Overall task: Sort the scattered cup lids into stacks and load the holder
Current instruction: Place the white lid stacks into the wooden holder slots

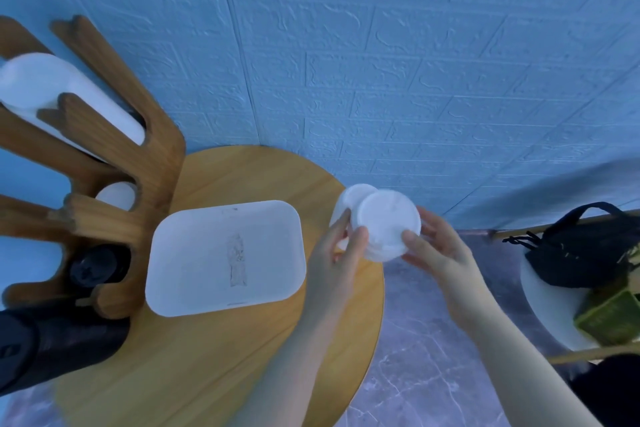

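Both hands hold white cup lids over the right edge of the round wooden table (221, 357). My right hand (436, 250) grips a stack of larger white lids (386, 225) from the right side. My left hand (341, 250) pinches the stack's left edge and also holds a smaller white lid stack (349, 199) behind it. The wooden lid holder (145, 163) stands at the table's left. Its upper slot carries a long row of white lids (55, 94), a middle slot shows a few white lids (116, 196), and lower slots hold black lids (93, 265).
A white rectangular tray (225, 256) with nothing in it lies in the middle of the table. A second row of black lids (52, 347) sits at the far left bottom. To the right stands a white stool (543, 305) with a black bag (585, 250) and a green box (609, 315). A blue wall is behind.
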The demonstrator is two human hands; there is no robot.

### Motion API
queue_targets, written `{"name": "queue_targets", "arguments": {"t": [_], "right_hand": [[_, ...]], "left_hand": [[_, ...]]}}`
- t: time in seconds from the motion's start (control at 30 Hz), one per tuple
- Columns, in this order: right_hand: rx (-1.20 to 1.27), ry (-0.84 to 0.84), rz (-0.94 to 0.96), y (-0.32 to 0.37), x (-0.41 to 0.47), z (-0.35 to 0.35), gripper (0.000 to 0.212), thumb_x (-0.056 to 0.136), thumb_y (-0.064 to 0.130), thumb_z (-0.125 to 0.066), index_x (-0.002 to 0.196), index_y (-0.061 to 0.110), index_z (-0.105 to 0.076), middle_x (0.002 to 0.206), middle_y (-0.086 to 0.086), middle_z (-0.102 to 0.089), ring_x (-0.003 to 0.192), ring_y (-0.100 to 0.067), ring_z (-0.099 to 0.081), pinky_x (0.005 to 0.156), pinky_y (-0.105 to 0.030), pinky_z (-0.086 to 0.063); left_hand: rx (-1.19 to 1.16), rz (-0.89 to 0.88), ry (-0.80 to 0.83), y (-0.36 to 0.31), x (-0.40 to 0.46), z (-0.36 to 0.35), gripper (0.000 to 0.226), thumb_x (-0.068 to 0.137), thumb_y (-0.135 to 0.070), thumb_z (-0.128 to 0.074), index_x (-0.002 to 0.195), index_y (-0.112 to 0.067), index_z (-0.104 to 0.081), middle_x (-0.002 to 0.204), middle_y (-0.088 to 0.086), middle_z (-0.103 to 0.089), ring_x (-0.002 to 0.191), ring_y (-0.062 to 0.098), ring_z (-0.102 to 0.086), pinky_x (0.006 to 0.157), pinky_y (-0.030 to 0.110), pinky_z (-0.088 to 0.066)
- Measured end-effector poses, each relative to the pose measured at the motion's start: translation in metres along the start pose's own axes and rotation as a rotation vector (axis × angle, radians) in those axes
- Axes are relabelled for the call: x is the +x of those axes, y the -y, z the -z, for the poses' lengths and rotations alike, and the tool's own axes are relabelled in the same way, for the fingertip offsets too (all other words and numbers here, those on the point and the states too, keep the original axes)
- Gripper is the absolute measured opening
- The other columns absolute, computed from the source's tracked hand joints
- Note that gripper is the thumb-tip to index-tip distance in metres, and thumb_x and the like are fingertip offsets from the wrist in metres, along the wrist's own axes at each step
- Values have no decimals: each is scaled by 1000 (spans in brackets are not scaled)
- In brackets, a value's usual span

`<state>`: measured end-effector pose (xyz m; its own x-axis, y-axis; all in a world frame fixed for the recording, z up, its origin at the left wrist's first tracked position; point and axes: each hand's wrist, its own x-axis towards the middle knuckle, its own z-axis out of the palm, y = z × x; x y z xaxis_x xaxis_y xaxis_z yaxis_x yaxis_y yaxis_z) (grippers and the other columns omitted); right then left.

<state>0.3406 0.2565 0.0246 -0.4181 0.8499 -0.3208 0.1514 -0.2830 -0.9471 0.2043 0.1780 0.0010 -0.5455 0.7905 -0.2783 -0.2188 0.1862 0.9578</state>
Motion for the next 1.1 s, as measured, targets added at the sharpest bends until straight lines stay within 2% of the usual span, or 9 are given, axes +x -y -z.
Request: {"name": "queue_targets", "arguments": {"t": [0.07,0.2,0.33,0.5,0.57,0.73,0.87,0.97,1.1], "right_hand": [[-21,-9,31,14,19,-7,43,83,30,-69,125,28,-60,110,12,-71,102,0,-64,87,-22,-51],[-59,-19,-17,11,56,-17,37,93,25,-63,129,29,-56,107,17,-66,86,17,-60,73,-10,-43],[-60,6,-106,-4,67,-20,36,94,26,-62,129,29,-55,105,18,-64,90,14,-56,73,-13,-40],[-61,4,-143,-9,73,-14,31,93,29,-62,124,33,-58,111,15,-65,108,-5,-58,87,-27,-44],[-68,13,-180,-12,76,-11,36,92,36,-63,127,36,-57,120,11,-63,115,-8,-56,90,-31,-43],[-4,118,-330,-20,82,-3,49,81,61,-64,126,44,-55,128,6,-62,117,-15,-57,97,-38,-42],[20,196,-403,-31,82,-3,77,67,75,-67,132,37,-53,131,4,-60,118,-15,-57,99,-42,-46],[12,205,-393,-35,79,-7,73,61,75,-66,125,42,-54,132,4,-58,118,-17,-58,103,-44,-46],[-2,245,-394,-36,73,-17,76,57,75,-68,124,46,-51,133,7,-55,119,-20,-58,105,-43,-43]], "left_hand": [[12,-21,-15,-15,20,0,42,85,-46,-61,125,-35,-69,109,-21,-71,103,-8,-62,85,13,-47],[61,34,-13,-22,56,3,20,78,-45,-57,71,-61,-68,76,-30,-68,86,2,-63,95,42,-52],[84,105,-14,-13,66,6,18,74,-46,-59,66,-58,-68,71,-29,-68,86,10,-62,97,51,-51],[65,102,-2,-7,69,4,13,74,-43,-60,68,-47,-71,71,-32,-69,75,-9,-63,92,40,-53],[72,92,4,-7,71,3,13,73,-44,-59,80,-39,-69,75,-31,-70,75,-14,-62,85,29,-50],[129,154,102,-2,72,6,79,71,-61,-58,140,-21,-56,135,-7,-62,122,6,-57,80,5,-39],[44,229,203,1,66,11,15,101,-48,-49,114,-44,-55,105,-34,-58,92,-21,-53,74,10,-37],[-3,267,190,5,64,16,13,102,-47,-44,106,-47,-56,102,-35,-57,95,-17,-53,82,23,-39],[-58,293,119,14,63,28,28,99,-54,-45,124,-47,-56,119,-26,-60,118,2,-55,85,29,-43]]}}
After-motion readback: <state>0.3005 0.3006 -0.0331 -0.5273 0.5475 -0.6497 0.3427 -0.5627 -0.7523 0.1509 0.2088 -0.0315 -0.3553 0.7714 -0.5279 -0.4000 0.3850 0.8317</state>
